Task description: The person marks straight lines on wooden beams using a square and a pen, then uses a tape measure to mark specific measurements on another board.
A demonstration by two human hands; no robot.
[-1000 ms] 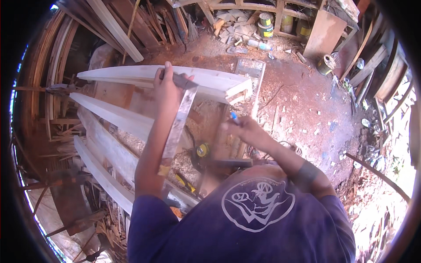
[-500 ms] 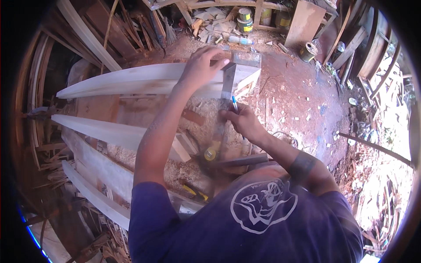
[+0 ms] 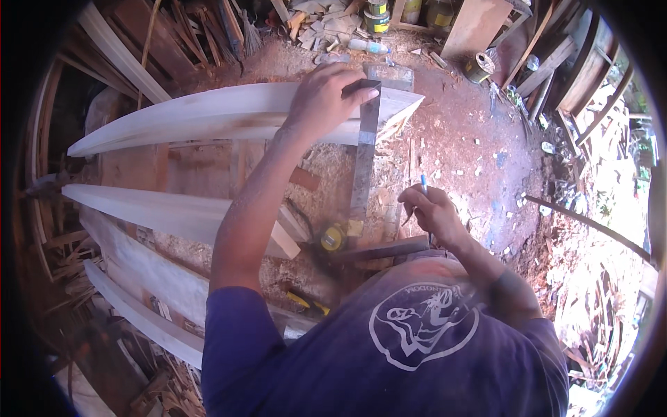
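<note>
Left hand (image 3: pixel 323 97): while its thumb and curled fingers pinched the dark stock of a metal square (image 3: pixel 364 163), it sat over a pale curved beam (image 3: pixel 201 115)
Metal square: its blade crossed the beam close to the right end and ran past the near edge, toward a yellow tape measure (image 3: pixel 332 238)
Right hand (image 3: pixel 436 214): closed round a pen (image 3: pixel 424 182), blue end up, right of the blade and apart from the beam
Pale curved beam: on the far side, with a second pale beam (image 3: pixel 160 208) nearer
Progress: the beam looked already shaped, its right end slanted, and the square laid across; no pen line could be made out, so any marking seemed left to do, though a faint one might go unseen
Cans (image 3: pixel 376 22): stacked at the far edge, contents hidden
Open tin (image 3: pixel 479 67): right of the cans, its inside too dark to tell
Bottle (image 3: pixel 368 46): lay on its side near the cans, contents unclear
</note>
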